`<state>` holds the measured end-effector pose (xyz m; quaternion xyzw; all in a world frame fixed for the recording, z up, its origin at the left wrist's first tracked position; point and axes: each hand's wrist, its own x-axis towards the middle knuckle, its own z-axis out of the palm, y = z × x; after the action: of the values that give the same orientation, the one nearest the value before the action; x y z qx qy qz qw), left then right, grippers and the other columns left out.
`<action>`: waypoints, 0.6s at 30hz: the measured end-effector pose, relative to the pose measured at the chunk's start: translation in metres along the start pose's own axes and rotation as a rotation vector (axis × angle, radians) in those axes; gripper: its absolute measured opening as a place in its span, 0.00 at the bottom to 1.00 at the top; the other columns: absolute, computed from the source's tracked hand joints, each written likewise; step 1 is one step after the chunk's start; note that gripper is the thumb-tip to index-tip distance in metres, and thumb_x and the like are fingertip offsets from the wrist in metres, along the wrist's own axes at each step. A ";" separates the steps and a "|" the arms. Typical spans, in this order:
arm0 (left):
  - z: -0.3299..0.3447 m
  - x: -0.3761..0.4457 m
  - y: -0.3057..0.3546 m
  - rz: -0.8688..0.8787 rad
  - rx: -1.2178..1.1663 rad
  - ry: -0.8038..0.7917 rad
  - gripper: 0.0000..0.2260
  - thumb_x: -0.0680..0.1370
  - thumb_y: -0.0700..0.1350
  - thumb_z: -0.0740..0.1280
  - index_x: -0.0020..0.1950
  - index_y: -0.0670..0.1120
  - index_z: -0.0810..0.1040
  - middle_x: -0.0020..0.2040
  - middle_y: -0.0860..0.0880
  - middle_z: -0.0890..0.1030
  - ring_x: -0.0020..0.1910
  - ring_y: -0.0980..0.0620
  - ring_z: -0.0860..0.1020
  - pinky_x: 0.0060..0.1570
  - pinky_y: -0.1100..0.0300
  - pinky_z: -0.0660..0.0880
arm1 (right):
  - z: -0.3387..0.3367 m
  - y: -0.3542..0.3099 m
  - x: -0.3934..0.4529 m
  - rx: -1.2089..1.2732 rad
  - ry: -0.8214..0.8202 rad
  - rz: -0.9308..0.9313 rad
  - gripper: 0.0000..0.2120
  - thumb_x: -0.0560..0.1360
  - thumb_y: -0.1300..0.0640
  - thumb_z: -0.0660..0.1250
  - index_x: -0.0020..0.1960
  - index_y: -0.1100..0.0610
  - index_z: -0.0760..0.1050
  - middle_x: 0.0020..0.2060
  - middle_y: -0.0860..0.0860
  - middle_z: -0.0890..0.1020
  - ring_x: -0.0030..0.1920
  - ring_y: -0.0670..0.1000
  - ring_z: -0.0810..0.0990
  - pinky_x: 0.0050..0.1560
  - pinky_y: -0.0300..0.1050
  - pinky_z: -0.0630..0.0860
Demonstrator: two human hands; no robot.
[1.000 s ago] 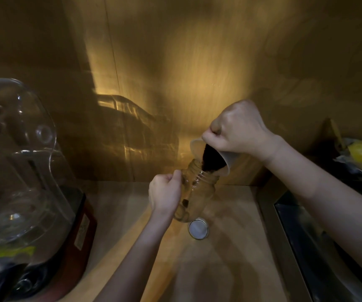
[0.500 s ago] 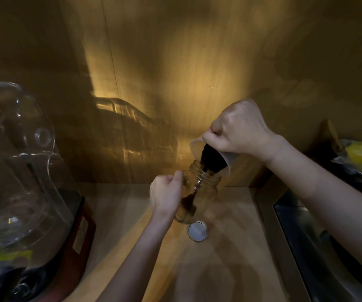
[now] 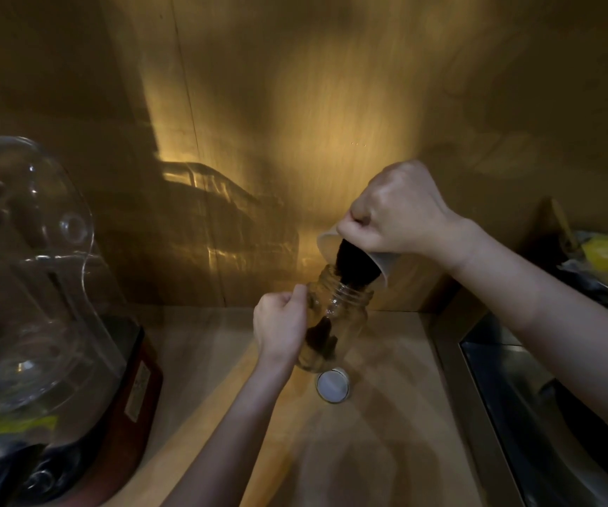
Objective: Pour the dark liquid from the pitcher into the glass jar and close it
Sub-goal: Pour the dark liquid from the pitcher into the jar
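L hand (image 3: 281,329) clamped on glass jar (image 3: 335,323) | R hand (image 3: 401,210) gripping pitcher (image 3: 353,259), tipped at jar mouth | risk: steeper tilt overshoots narrow neck, spills beside L hand | lid (image 3: 332,385) off, just below jar

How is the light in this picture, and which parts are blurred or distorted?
Head view: dim and warm, with one bright patch on the wooden wall behind the hands; the clear blender cover at left throws streaked reflections there. Wide-angle bending curves the sink edge at right. The glass jar and left hand look slightly soft; the lid is sharper.
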<state>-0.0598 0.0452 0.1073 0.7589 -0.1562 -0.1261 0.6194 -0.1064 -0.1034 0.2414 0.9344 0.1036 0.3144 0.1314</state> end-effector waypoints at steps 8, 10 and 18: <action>0.002 0.003 0.004 -0.031 -0.016 -0.005 0.17 0.67 0.54 0.58 0.27 0.42 0.71 0.28 0.42 0.66 0.30 0.45 0.65 0.34 0.52 0.64 | -0.003 0.003 0.002 0.001 -0.007 -0.030 0.18 0.65 0.62 0.66 0.17 0.58 0.70 0.13 0.51 0.64 0.15 0.51 0.63 0.25 0.36 0.55; 0.003 0.003 0.005 -0.039 -0.018 -0.003 0.16 0.69 0.52 0.60 0.27 0.42 0.71 0.28 0.42 0.66 0.30 0.46 0.65 0.34 0.53 0.64 | -0.003 0.005 0.001 0.005 -0.009 -0.030 0.18 0.66 0.61 0.65 0.18 0.58 0.71 0.13 0.50 0.65 0.15 0.50 0.63 0.25 0.36 0.56; 0.004 0.006 0.003 -0.074 -0.044 0.009 0.17 0.73 0.49 0.61 0.26 0.43 0.70 0.26 0.44 0.66 0.29 0.46 0.65 0.35 0.53 0.64 | -0.004 0.007 0.001 0.018 0.008 -0.038 0.19 0.67 0.61 0.64 0.18 0.58 0.70 0.13 0.50 0.64 0.15 0.51 0.63 0.24 0.36 0.57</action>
<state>-0.0564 0.0383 0.1095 0.7510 -0.1228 -0.1489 0.6315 -0.1071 -0.1093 0.2478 0.9321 0.1248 0.3146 0.1287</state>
